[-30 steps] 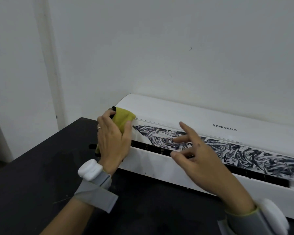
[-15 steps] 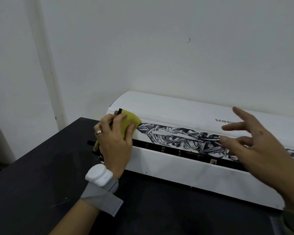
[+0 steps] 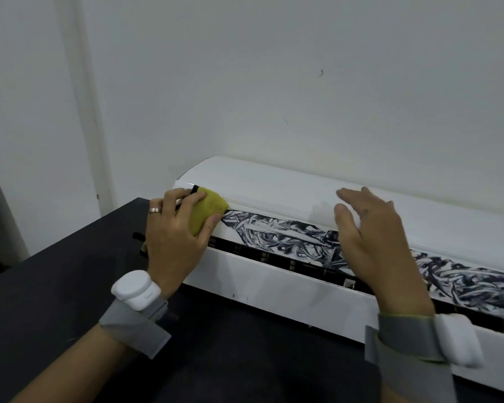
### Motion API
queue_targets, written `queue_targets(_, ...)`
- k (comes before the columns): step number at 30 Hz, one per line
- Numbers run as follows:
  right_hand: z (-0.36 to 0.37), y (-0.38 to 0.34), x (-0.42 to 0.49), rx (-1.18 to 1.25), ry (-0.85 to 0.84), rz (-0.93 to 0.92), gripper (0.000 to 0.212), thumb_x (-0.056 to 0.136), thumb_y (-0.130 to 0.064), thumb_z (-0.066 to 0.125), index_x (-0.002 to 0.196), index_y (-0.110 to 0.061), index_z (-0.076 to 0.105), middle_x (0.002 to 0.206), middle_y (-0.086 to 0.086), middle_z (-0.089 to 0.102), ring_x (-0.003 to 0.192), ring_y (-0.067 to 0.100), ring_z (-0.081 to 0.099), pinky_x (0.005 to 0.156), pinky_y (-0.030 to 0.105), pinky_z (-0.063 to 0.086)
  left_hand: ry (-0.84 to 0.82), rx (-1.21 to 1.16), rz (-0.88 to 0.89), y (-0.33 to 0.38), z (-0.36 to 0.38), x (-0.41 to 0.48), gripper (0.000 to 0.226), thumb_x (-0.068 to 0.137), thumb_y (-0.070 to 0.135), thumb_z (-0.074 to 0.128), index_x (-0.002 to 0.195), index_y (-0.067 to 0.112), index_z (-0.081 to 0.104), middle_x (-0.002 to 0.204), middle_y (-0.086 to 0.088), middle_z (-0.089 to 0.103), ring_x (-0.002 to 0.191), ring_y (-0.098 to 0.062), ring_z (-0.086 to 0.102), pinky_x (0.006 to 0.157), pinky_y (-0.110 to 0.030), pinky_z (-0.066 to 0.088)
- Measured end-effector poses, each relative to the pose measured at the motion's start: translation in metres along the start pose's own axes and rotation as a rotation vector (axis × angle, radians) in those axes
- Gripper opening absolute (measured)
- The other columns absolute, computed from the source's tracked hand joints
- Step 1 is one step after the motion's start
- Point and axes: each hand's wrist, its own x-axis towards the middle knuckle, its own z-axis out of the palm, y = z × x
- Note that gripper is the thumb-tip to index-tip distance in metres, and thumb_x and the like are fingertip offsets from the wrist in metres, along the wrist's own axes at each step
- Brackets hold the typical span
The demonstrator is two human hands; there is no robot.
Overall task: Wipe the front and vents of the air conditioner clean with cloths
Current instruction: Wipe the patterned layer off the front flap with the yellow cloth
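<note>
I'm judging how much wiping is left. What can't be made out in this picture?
Head view only:
- air conditioner: its right end runs off the right edge.
- scribbles and vent slot: partly covered by the right hand; whether that hand touches the front is unclear.
- cloth: mostly covered by the left hand holding it, so its full size and soiling are hidden.

A white air conditioner with black scribbled streaks, a yellow-green cloth, black table.
</note>
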Motion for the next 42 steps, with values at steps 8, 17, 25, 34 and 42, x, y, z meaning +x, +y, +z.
queue_targets(8,0.035,-0.017,0.014,-0.128,-0.158,-0.071,0.035,0.1,-0.021,0.034,0.119,-0.006,0.059,0.127,0.008,0.058,0.122,0.02,0.047,0.116,0.034,-0.004,-0.026,-0.048,-0.029,-0.001,0.003,0.007,0.034,0.086,0.046,0.063,0.101,0.015,0.065,0.102,-0.006,0.055,0.087,-0.027,0.053,0.066,-0.034,0.045)
queue_targets(17,0.039,-0.023,0.008,-0.265,-0.182,-0.126,0.033,0.099,-0.02,0.034,0.113,-0.004,0.059,0.123,0.012,0.057,0.12,0.024,0.045,0.115,0.036,0.005,-0.11,-0.048,-0.025,0.011,-0.008,0.002,0.028,0.085,0.041,0.064,0.097,0.015,0.062,0.098,-0.003,0.058,0.083,-0.029,0.057,0.053,-0.033,0.044)
queue_targets(25,0.039,-0.02,0.009,-0.302,-0.172,-0.159,0.035,0.098,-0.021,0.036,0.118,-0.005,0.058,0.13,0.012,0.056,0.125,0.024,0.045,0.115,0.037,0.007,-0.102,-0.021,0.003,0.013,-0.003,-0.009,0.029,0.087,0.041,0.062,0.098,0.014,0.061,0.095,-0.005,0.059,0.077,-0.028,0.058,0.051,-0.031,0.044)
queue_targets(34,0.041,-0.018,0.009,-0.303,-0.152,-0.175,0.034,0.097,-0.022,0.037,0.118,-0.005,0.058,0.127,0.012,0.056,0.123,0.024,0.045,0.115,0.036,0.009,-0.051,0.005,0.141,0.0,0.0,-0.016,0.03,0.091,0.043,0.057,0.099,0.015,0.061,0.094,-0.003,0.058,0.077,-0.025,0.054,0.053,-0.032,0.044)
queue_targets(42,0.04,-0.019,0.009,-0.297,-0.163,-0.172,0.034,0.097,-0.023,0.037,0.117,-0.006,0.057,0.126,0.011,0.056,0.12,0.024,0.045,0.114,0.035,0.01,-0.055,-0.144,0.231,-0.007,-0.001,-0.012,0.028,0.086,0.036,0.065,0.1,0.011,0.068,0.096,-0.009,0.06,0.077,-0.027,0.053,0.062,-0.036,0.047)
